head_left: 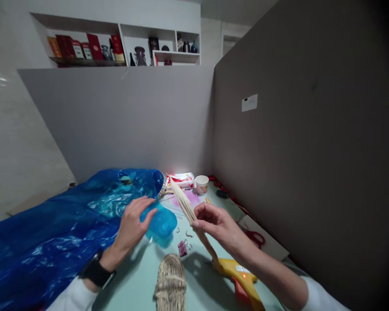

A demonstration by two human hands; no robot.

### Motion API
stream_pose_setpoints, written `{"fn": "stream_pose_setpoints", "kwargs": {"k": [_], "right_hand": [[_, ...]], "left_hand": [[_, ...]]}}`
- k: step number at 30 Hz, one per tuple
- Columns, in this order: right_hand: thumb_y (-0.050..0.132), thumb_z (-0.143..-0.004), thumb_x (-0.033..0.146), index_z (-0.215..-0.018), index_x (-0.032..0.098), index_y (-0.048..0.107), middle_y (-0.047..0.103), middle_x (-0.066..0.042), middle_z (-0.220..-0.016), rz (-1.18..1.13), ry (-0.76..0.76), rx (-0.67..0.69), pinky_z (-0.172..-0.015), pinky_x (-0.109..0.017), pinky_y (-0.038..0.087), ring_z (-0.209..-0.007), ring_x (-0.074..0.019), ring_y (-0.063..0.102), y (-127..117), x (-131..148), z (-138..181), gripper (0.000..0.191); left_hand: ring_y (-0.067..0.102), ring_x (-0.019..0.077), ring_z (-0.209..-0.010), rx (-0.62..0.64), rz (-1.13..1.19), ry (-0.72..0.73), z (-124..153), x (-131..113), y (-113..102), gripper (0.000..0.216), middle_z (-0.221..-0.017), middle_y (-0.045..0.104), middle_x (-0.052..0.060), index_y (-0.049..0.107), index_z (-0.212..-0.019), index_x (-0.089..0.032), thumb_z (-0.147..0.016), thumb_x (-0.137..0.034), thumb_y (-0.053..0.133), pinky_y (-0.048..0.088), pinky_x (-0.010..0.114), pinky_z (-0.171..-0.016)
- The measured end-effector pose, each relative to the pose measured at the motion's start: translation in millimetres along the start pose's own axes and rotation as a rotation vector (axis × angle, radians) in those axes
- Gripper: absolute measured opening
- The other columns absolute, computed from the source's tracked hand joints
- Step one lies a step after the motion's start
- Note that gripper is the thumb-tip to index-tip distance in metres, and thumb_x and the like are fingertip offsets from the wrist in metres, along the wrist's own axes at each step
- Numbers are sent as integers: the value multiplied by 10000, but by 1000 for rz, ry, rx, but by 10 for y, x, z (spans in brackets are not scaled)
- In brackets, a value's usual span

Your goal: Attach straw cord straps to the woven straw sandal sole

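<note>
My right hand (215,224) is closed on a bundle of pale straw-coloured strips (184,202), which slants from the far left toward me. My left hand (132,222) reaches out with fingers spread, resting against a crumpled blue plastic bag (68,229) that covers the left of the pale green table (132,276). A black watch sits on the left wrist. A small woven straw piece (170,283) lies on the table near me, between my forearms.
A yellow glue gun (243,278) lies under my right forearm. A pink binder clip (182,248) and small metal hooks lie mid-table. At the back stand a white paper cup (201,184) and a red-white packet (182,179). Red scissors (255,237) lie at right. Grey partitions enclose the back and right.
</note>
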State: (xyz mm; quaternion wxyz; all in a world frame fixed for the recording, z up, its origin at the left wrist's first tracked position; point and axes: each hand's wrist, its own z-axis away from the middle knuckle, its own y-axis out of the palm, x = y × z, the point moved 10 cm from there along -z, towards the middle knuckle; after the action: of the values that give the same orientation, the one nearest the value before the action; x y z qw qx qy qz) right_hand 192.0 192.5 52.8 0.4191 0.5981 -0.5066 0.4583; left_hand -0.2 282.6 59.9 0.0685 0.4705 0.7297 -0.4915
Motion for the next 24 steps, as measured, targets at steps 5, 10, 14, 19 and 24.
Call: {"fn": "stream_pose_setpoints", "kwargs": {"k": [5, 10, 14, 19, 24], "right_hand": [[701, -788, 327, -796, 179, 587, 567, 24, -710, 23, 22, 100, -652, -269, 395, -664, -128, 523, 275, -16, 129, 187], [682, -825, 408, -820, 173, 652, 541, 25, -676, 84, 61, 156, -570, -250, 331, -603, -112, 453, 323, -61, 293, 237], [700, -789, 467, -783, 165, 660, 491, 38, -600, 93, 112, 143, -512, -247, 270, -536, -103, 386, 197, -139, 377, 304], [709, -788, 452, -826, 173, 640, 573, 9, -719, 88, 97, 117, -581, -249, 336, -631, -124, 473, 86, -166, 447, 289], [673, -833, 393, -889, 190, 645, 631, -9, -844, 82, 15, 91, -697, -254, 398, -778, -146, 546, 13, -74, 477, 213]], "left_hand": [[710, 234, -860, 124, 507, -135, 298, -764, 245, 311, -942, 774, 74, 725, -1069, -202, -865, -390, 586, 568, 347, -776], [602, 159, -602, -68, 748, -279, 405, -765, 132, 191, -637, 694, 44, 783, -732, -175, -739, -359, 734, 492, 262, -583], [515, 113, -536, -180, 867, -329, 433, -616, -8, 178, -631, 662, 23, 795, -785, -178, -686, -326, 786, 424, 228, -500], [460, 76, -495, -260, 945, -371, 510, -518, -60, 215, -600, 633, 6, 793, -800, -153, -649, -305, 820, 365, 194, -442], [463, 63, -505, -389, 937, -397, 544, -388, -238, 215, -652, 656, 6, 783, -747, -142, -608, -294, 846, 344, 172, -415]]}}
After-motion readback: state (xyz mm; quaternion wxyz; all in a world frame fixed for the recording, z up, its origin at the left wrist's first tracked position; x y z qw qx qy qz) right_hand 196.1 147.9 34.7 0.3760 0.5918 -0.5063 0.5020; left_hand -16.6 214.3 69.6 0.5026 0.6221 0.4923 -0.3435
